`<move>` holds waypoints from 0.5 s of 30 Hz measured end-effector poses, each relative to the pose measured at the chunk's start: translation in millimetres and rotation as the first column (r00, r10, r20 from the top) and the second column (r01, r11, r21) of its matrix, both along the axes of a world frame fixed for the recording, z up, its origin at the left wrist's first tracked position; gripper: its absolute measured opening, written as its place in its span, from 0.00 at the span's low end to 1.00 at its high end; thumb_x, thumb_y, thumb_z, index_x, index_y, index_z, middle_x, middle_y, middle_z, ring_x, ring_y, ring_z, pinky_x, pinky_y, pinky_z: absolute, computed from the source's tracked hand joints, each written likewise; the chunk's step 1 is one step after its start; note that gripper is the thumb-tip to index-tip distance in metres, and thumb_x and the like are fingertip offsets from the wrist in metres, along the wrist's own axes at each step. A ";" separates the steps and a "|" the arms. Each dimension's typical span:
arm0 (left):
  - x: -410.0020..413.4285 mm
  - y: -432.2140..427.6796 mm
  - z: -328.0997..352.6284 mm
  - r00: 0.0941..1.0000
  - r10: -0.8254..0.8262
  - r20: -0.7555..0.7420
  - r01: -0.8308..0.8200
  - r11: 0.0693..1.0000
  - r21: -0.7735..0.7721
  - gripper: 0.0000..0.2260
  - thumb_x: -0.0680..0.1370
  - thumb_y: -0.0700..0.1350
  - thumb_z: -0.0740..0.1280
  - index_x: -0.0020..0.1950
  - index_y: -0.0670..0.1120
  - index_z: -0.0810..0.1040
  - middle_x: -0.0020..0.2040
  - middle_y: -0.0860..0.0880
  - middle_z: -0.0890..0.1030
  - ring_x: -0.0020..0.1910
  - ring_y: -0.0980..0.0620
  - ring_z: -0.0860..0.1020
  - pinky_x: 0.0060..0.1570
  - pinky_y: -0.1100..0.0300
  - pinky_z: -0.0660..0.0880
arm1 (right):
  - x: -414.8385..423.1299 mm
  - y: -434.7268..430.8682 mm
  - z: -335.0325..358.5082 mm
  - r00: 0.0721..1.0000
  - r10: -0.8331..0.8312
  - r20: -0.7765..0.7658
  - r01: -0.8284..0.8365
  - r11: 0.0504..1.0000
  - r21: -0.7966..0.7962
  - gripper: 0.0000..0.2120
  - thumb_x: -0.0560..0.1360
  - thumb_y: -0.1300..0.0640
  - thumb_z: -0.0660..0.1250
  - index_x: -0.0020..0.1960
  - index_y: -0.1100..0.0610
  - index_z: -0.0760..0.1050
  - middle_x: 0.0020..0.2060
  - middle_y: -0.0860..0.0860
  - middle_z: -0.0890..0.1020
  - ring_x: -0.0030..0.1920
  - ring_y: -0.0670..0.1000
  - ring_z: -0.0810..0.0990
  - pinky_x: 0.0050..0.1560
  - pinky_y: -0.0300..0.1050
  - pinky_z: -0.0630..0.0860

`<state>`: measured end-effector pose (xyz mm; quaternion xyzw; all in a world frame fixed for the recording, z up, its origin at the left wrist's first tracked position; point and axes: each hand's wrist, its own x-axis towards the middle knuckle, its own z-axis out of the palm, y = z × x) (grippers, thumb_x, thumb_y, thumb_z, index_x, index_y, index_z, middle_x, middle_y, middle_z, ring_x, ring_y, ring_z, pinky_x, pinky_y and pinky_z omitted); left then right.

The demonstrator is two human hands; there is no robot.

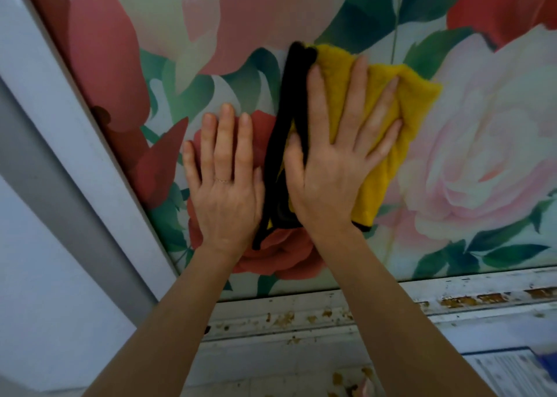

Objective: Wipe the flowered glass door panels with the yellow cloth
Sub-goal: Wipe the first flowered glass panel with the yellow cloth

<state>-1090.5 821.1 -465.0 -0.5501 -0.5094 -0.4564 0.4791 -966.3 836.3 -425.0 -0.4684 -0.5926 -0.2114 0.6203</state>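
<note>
A flowered glass door panel (470, 143), printed with red and pink roses and green leaves, fills most of the view. My right hand (340, 161) lies flat with spread fingers on a folded yellow cloth (413, 101) with a black edge, pressing it against the glass. My left hand (224, 179) rests flat on the glass just left of the cloth, fingers straight and together, over a red rose. The cloth's black trim (286, 119) runs between the two hands.
A white door frame (54, 119) slants along the panel's left side. Below the glass runs a white bottom rail (470, 294) with chipped paint and rust spots. A paper or printed sheet (506, 372) lies at the lower right.
</note>
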 end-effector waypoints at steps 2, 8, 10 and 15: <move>-0.3 -0.1 0.0 1.000 -0.015 0.003 0.015 1.000 0.000 0.22 0.86 0.46 0.52 0.79 0.40 0.60 0.77 0.40 0.63 0.81 0.51 0.47 0.79 0.45 0.49 | 9.2 2.4 -7.0 0.986 0.071 0.150 -0.079 0.996 0.047 0.24 0.82 0.47 0.61 0.77 0.46 0.68 0.78 0.58 0.66 0.79 0.67 0.59 0.77 0.69 0.51; 1.7 -2.7 1.3 1.000 -0.010 -0.001 0.010 1.000 -0.024 0.25 0.84 0.45 0.56 0.80 0.41 0.59 0.78 0.40 0.62 0.82 0.50 0.48 0.79 0.44 0.48 | 83.2 38.7 -37.3 0.973 0.034 0.230 -0.062 0.992 0.113 0.24 0.83 0.47 0.59 0.78 0.46 0.66 0.77 0.58 0.66 0.78 0.65 0.60 0.78 0.63 0.50; 2.9 -2.6 1.4 1.000 -0.006 0.008 0.007 1.000 -0.026 0.25 0.83 0.45 0.56 0.80 0.41 0.58 0.78 0.41 0.60 0.82 0.51 0.47 0.79 0.44 0.48 | 91.9 42.8 -44.8 0.994 -0.011 0.106 0.001 0.996 0.086 0.24 0.83 0.47 0.56 0.78 0.49 0.64 0.76 0.62 0.67 0.77 0.68 0.60 0.78 0.65 0.50; 10.2 -3.6 4.9 0.996 -0.063 0.059 0.065 0.997 -0.032 0.25 0.83 0.42 0.57 0.79 0.38 0.59 0.78 0.38 0.63 0.82 0.45 0.51 0.78 0.41 0.47 | 56.2 29.7 -27.2 0.994 -0.025 -0.103 0.027 0.999 0.021 0.28 0.78 0.54 0.62 0.78 0.53 0.65 0.77 0.64 0.66 0.77 0.71 0.59 0.76 0.71 0.52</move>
